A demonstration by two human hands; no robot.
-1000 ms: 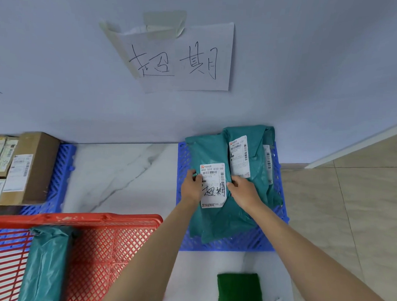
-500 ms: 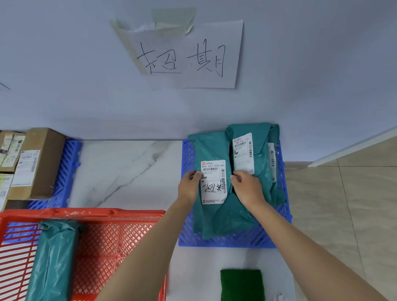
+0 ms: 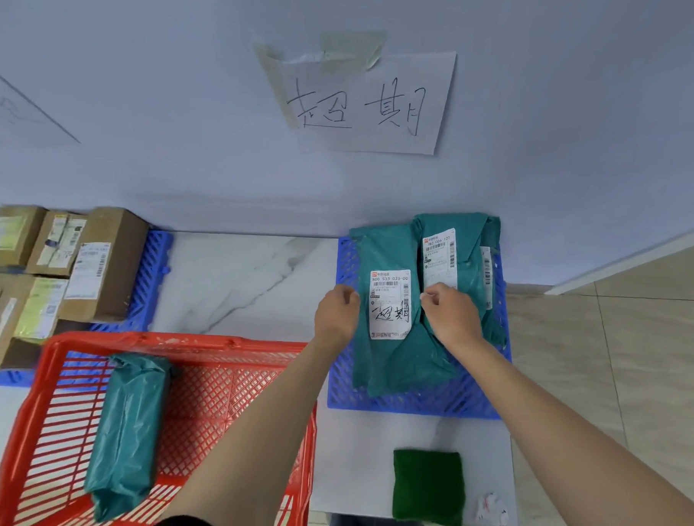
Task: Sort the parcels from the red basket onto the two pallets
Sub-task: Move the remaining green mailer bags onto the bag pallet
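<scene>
Your left hand [image 3: 335, 314] and right hand [image 3: 452, 315] still pinch the teal plastic mailer parcel [image 3: 391, 304], now settled on the blue plastic pallet [image 3: 411, 401], so release.

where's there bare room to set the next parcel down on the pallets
The right pallet has bare grid only along its near edge; teal parcels and both hands, left and right, fill the rest. The left pallet, stacked with boxes, shows only a bare right strip. The marble slab between the pallets is bare.
</scene>
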